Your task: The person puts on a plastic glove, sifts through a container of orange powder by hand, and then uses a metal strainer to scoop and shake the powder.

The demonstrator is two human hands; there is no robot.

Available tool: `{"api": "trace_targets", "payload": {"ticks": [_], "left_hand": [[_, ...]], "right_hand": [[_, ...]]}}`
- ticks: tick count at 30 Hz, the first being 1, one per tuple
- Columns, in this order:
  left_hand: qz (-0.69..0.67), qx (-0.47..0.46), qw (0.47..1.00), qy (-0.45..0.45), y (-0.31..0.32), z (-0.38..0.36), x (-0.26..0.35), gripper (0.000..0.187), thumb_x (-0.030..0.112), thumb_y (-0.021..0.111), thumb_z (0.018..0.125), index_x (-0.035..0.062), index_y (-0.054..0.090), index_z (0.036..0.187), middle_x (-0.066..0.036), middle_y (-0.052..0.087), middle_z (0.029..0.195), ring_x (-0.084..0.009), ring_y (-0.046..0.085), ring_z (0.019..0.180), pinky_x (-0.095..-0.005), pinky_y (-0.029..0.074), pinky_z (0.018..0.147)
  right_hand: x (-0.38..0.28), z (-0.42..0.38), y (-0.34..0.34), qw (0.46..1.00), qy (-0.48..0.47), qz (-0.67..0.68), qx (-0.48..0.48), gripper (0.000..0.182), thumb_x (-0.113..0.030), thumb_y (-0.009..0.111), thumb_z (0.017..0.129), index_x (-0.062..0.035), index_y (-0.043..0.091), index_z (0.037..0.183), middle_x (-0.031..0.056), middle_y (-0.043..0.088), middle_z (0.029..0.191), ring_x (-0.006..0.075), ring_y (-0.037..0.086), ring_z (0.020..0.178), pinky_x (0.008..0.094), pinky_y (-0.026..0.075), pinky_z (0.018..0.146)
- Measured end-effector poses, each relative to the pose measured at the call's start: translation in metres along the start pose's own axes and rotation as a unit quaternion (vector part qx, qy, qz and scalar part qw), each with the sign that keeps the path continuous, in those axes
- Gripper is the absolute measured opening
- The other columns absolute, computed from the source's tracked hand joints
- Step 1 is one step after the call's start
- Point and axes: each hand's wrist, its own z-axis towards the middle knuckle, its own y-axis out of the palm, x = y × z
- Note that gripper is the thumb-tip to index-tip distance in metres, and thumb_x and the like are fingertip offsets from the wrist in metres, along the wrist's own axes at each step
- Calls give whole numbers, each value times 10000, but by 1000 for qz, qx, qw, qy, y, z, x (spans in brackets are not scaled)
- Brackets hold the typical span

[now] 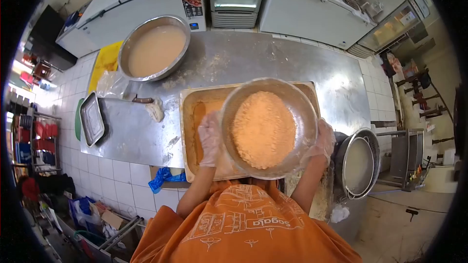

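A large round metal sieve (pixel 227 139) is held between my two hands, tilted slightly, with a heap of orange, crumbly flour-like powder (pixel 264 129) inside. My left hand (pixel 209 139), in a clear plastic glove, grips its left side. On the right side, my right hand (pixel 321 142), gloved the same way, is closed on the rim, with some fingers hidden behind it. Beneath the sieve lies a rectangular tray (pixel 186 131) with orange powder in its left part; the sieve covers much of the rest.
A steel bowl of cloudy liquid (pixel 157 51) stands at the table's back left. A shallow metal tray (pixel 92 119), a knife (pixel 142 100) and a crumpled cloth (pixel 155 111) lie on the left. At right is a pot with a strainer (pixel 359 163). Chest freezers (pixel 146 12) line the back.
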Motion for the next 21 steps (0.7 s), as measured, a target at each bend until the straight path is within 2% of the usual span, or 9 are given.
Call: {"api": "trace_targets", "payload": {"ticks": [1,3,8,11,13,15,16,18,21], "left_hand": [[12,-11,1000,-16,-8,1,7,268,247,587,971,-1,640,1057,-84,675,965,-164,625,896,-287,513,802],[-86,-4,991,-106,-50,16,21,273,240,584,970,-8,641,1068,-88,676,979,-176,622,922,-299,496,845],[173,-25,985,2,-14,-12,44,244,199,552,982,-11,645,1064,-104,677,934,-191,620,961,-304,492,862],[83,77,992,53,2,-20,7,246,189,540,991,-20,635,1077,-108,660,835,-215,623,962,-313,493,870],[155,20,988,7,-46,-4,44,255,180,544,977,-33,633,1086,-105,658,862,-214,611,981,-311,487,873],[-172,56,969,-167,-56,6,59,226,192,541,975,-10,641,989,-77,650,861,-164,628,843,-266,527,718],[-82,51,992,-76,-39,3,51,213,190,537,979,2,637,971,-72,645,854,-154,627,825,-255,530,688],[99,53,989,98,-7,-15,29,196,186,528,987,26,629,933,-62,635,842,-134,624,790,-234,535,629],[134,31,989,44,-3,-19,40,208,187,526,994,12,638,993,-88,649,882,-171,631,846,-281,548,737]], "right_hand": [[53,15,-3,990,-110,-82,25,253,-237,605,905,-57,651,1078,55,655,1031,198,619,962,321,539,748],[-39,-46,99,935,149,-253,200,399,-344,650,868,-14,650,1092,85,655,1070,208,627,975,318,510,860],[-40,-30,18,965,233,121,15,316,-288,611,905,-50,638,1111,66,642,1136,235,615,1052,359,467,978],[-34,-13,21,898,-55,-430,-80,355,-305,644,890,-59,637,1147,81,635,1124,236,596,1050,357,461,983],[-28,-56,88,987,56,8,150,295,-276,594,931,-69,635,1137,92,635,1129,223,600,1047,345,469,978],[-51,-61,100,974,126,-19,188,260,-197,637,881,-52,650,1095,86,657,979,189,618,992,348,494,918],[-57,-62,103,966,156,-37,203,247,-158,659,856,-43,657,1075,83,668,904,171,626,965,349,507,887],[-19,-25,8,983,119,-136,38,252,-246,577,927,-59,642,1084,89,648,1053,202,605,1039,348,475,947],[-9,-11,12,840,-69,-533,-68,309,-310,520,961,-50,641,1078,113,650,1069,236,622,1007,360,497,880]]}}
